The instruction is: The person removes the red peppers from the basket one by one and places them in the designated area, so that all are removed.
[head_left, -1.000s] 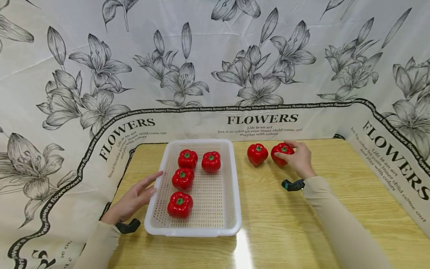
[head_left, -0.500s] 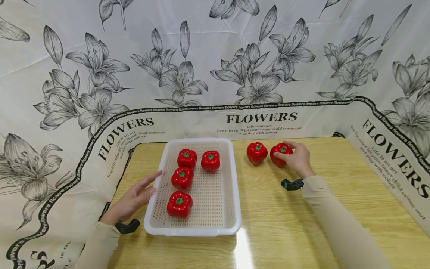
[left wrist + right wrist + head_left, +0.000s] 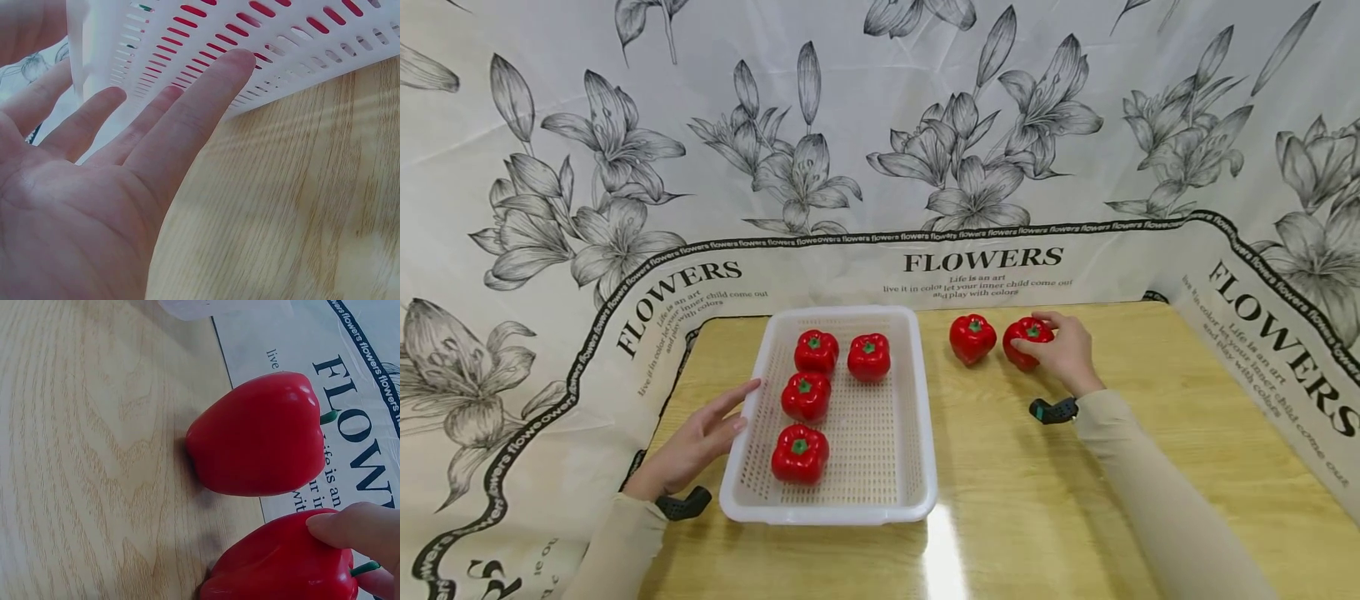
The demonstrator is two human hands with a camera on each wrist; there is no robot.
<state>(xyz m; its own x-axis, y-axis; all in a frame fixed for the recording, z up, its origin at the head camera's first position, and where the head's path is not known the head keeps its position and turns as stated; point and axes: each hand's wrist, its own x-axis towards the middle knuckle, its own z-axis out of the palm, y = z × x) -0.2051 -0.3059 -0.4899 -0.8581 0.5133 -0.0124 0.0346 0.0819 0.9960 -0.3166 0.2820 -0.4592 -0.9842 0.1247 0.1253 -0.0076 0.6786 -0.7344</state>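
Note:
A white perforated plastic basket (image 3: 827, 514) stands on the table and holds several red bell peppers with green stems, one of them a pepper (image 3: 801, 455) near its front. At the basket's left side is my left hand (image 3: 694, 446), its fingers extended along the outer wall, as the left wrist view also shows. To the right of the basket, my right hand (image 3: 1070, 354) grips a red bell pepper (image 3: 1022, 355) between thumb and fingers, with the thumb (image 3: 337, 528) on its side. Just left of that pepper sits another bell pepper (image 3: 259, 437), untouched by the hand.
The wooden table (image 3: 1000, 500) runs up to a white cloth backdrop (image 3: 850, 283) with flower drawings and lettering. This cloth closes in the back and both sides. Inside the basket, the peppers lie mostly toward the left and back.
The head view has shifted very slightly. Both hands, the basket and the peppers hold the same places relative to one another.

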